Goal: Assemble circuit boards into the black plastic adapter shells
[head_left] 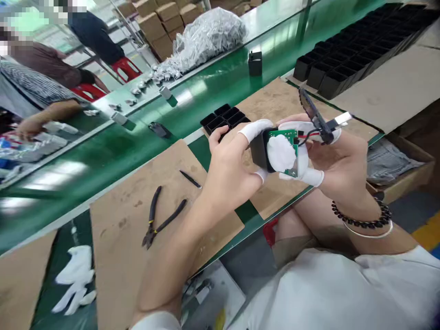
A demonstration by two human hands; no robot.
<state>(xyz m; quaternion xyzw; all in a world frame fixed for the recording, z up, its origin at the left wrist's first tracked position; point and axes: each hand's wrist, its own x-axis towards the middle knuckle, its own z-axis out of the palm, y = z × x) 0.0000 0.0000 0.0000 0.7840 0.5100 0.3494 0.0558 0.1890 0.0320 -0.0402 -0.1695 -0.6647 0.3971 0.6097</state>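
Observation:
My left hand grips a small open black plastic box, with white finger cots on thumb and fingertip. In my right hand, also with white finger cots, is a green circuit board bearing a big white blob. The board stands at the box's open end; how far it reaches inside is hidden. Red and black wires run from it to a black plastic part with a pale metal-looking end, held upright by my right hand. Several open black boxes stand just behind my left hand.
Cutting pliers and black tweezers lie on cardboard, a white glove to their left. A green conveyor carries small parts. Rows of black boxes stand right. Co-workers sit across the belt.

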